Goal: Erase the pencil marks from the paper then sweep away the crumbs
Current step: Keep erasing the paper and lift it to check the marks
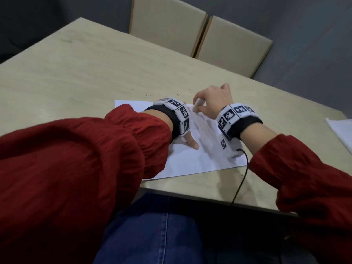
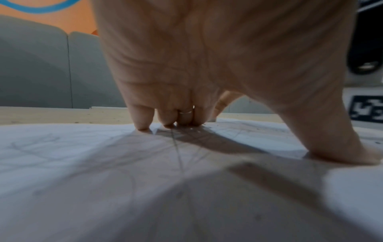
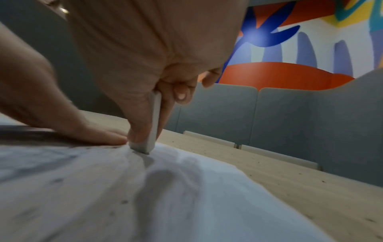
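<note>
A white sheet of paper (image 1: 192, 159) with faint pencil lines (image 2: 178, 155) lies near the table's front edge. My left hand (image 1: 188, 140) presses it flat, fingertips (image 2: 143, 126) and thumb spread on the sheet (image 2: 82, 163). My right hand (image 1: 211, 98) pinches a white eraser (image 1: 198, 103) upright between thumb and fingers. The eraser's lower end (image 3: 145, 149) touches the paper (image 3: 186, 188) near its far edge, right beside my left fingertips (image 3: 107, 137). Small dark crumbs dot the sheet and the wood beyond it (image 1: 146, 95).
The beige wooden table (image 1: 85, 73) stretches wide to the left and back. Two tan chairs (image 1: 200, 33) stand at its far side. More white paper (image 1: 341, 130) lies at the right edge. A black cable (image 1: 242, 180) runs off the front edge.
</note>
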